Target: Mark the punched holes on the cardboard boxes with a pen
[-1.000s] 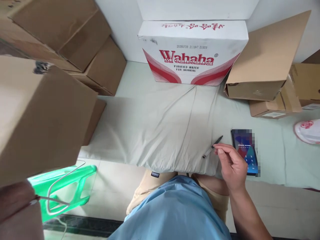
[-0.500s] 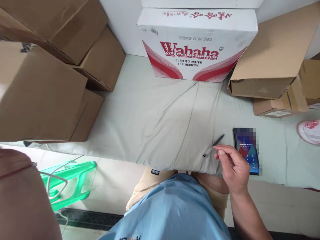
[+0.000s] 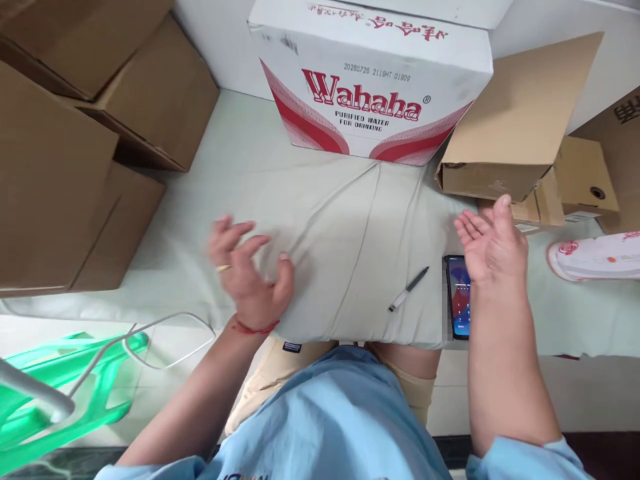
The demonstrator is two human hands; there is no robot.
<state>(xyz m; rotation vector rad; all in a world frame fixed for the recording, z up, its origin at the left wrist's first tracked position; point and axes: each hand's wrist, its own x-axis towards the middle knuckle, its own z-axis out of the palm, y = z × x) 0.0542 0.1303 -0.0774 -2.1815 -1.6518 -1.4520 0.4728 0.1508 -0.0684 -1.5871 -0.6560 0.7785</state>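
Over the left part of the cloth-covered table (image 3: 325, 233) is my left hand (image 3: 250, 273), fingers apart and somewhat blurred, holding nothing. A ring and a red wrist cord show on it. My right hand (image 3: 493, 243) is raised palm up at the right, its fingers spread and nothing in it. Partly hidden behind that forearm, a smartphone (image 3: 459, 300) with a lit keypad screen lies on the cloth. Between the hands, closer to the right one, a pen (image 3: 409, 289) rests at a slant on the cloth.
A white and red Wahaha water carton (image 3: 370, 100) stands at the back. Brown cardboard boxes (image 3: 50, 187) are stacked at the left. An open brown box (image 3: 515, 120) sits behind my right hand. At far right lies a white patterned object (image 3: 595, 257). Below left is a green stool (image 3: 105, 393).
My left hand has come in from the left edge over the table. My right hand has moved forward from beside the pen and spread its fingers. The view has shifted slightly.
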